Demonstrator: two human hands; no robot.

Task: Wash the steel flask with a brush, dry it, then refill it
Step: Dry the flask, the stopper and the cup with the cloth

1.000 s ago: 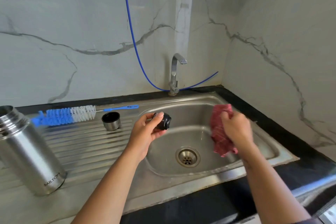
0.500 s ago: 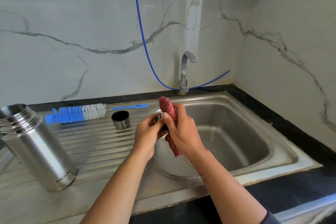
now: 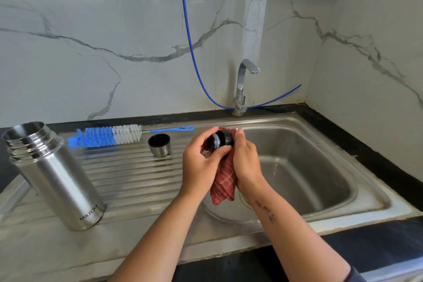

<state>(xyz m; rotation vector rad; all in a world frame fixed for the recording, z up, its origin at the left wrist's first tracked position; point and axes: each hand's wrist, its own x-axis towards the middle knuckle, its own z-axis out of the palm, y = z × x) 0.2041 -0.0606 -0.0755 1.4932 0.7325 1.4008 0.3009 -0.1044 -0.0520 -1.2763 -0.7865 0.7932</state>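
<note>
A: How far along is this looking?

B: Drying, I'd judge. The flask (image 3: 53, 175) is standing open-mouthed on the sink's (image 3: 366, 190) drainboard, well to the left of the basin, and the brush (image 3: 107, 137) is lying behind it by the wall, set aside. So the scrubbing seems to be over.

A: And the hands?

B: They're working together just over the basin's left rim. The left hand (image 3: 201, 165) is pinching the black stopper (image 3: 220, 140) between thumb and fingers. The right hand (image 3: 246, 160) is gripping a red cloth (image 3: 223, 184) and pressing it against the stopper's far side, with the rest of the cloth hanging down between the wrists.

A: The cup (image 3: 159, 145)?

B: It's sitting mouth-up on the drainboard, between the brush and the hands. Whether it's dry, I can't tell.

A: What's left, then?

B: Finishing the stopper, probably. The tap (image 3: 243, 86) behind the basin isn't running, so refilling and closing the flask are still waiting.
</note>
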